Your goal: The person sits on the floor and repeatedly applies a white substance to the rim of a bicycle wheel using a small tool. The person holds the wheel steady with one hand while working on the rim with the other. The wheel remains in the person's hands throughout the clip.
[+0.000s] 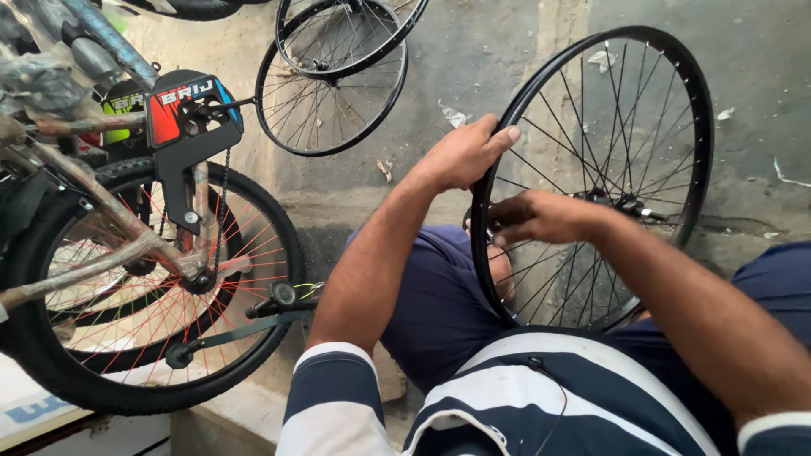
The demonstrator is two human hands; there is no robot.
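Two hands hold one bare black wheel (672,93) at the right of the frame. Left hand (463,156) is closed over the rim's upper left edge. Right hand (541,218) reaches among the spokes; whether its fingers pinch something I cannot tell. Two more bare rims (331,101) lie at top centre. One bicycle (127,253) with red spokes stands at left.

We see bare black spoked wheel (591,177), no tyre, upright on edge between our knees, silver spokes, hub centred.
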